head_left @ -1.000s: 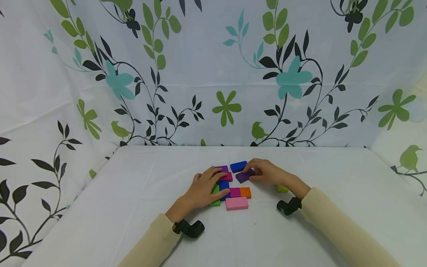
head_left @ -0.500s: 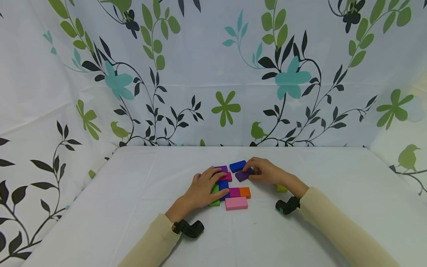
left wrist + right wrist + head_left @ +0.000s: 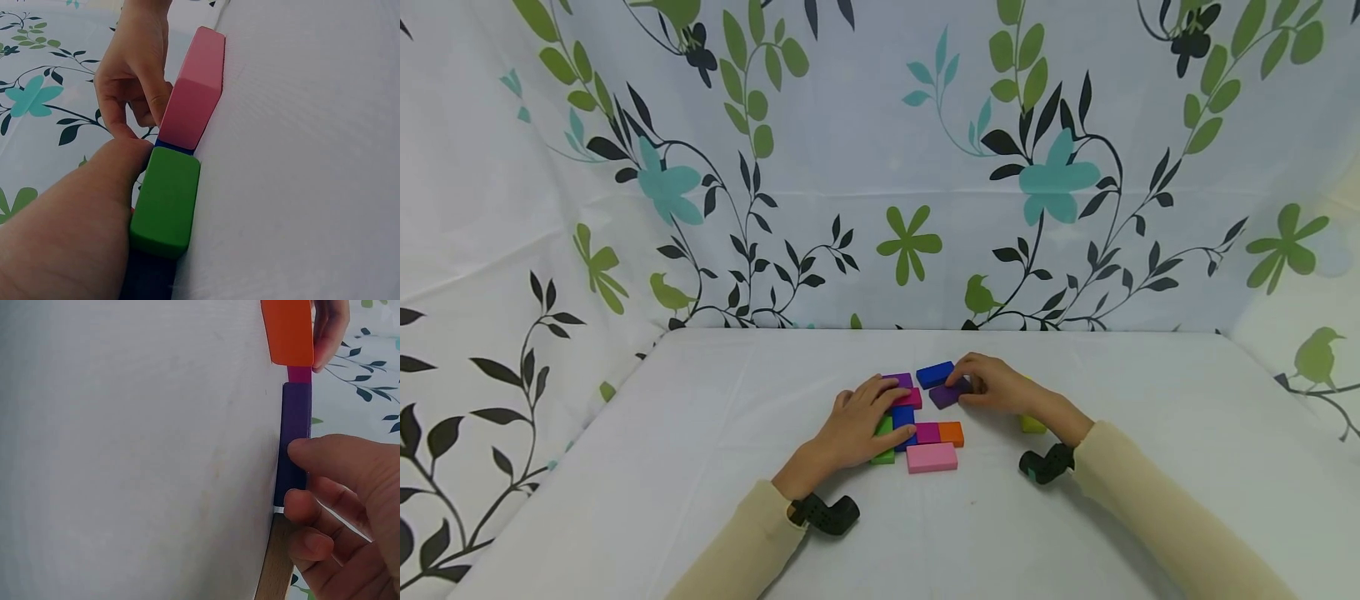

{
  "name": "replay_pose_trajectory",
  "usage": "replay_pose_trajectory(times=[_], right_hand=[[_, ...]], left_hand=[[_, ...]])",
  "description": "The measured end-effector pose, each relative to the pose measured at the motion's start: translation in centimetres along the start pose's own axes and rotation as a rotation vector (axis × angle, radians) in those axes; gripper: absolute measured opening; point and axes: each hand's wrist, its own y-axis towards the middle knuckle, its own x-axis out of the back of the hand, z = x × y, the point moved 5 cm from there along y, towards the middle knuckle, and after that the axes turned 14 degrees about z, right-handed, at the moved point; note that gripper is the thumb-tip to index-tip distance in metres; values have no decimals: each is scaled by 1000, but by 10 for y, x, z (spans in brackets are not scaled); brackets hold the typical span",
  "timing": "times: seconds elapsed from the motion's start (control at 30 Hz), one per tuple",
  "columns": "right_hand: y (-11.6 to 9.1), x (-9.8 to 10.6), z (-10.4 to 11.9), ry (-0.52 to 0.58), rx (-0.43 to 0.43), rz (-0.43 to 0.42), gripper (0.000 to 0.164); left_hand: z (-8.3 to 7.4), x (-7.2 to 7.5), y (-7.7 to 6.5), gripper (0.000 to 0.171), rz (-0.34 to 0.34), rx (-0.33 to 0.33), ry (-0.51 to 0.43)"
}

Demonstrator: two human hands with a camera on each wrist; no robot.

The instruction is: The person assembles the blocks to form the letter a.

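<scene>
My left hand [image 3: 853,425] lies with relaxed fingers spread over a cluster of flat blocks. Under or beside its fingers are a purple block [image 3: 899,379], a crimson block [image 3: 910,398], a blue block [image 3: 904,415] and a green block [image 3: 886,442]. The thumb rests on the blue one. To the right, my right hand [image 3: 996,387] pinches a dark purple block [image 3: 943,397], which sits at an angle on the table. Its thumb presses that block's face in the right wrist view, where a wood-coloured block [image 3: 275,556] shows below.
A second blue block [image 3: 933,374] lies tilted behind the dark purple one. Magenta [image 3: 928,432] and orange [image 3: 952,432] blocks join the cluster, with a pink block [image 3: 932,457] in front. A yellow block [image 3: 1033,424] is partly hidden by the right wrist. A patterned curtain [image 3: 850,167] hangs behind the table.
</scene>
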Motion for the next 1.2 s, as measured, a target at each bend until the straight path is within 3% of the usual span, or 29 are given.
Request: replay_pose_trajectory(times=[0.7,1.2], right_hand=[[-15,2,14,45,52,-37,22],[-25,-12,28,111,63,86,27]], left_hand=[[-1,-1,0,61,-14,-14,-15],[-1,-2,0,62,-18,-13,-7]])
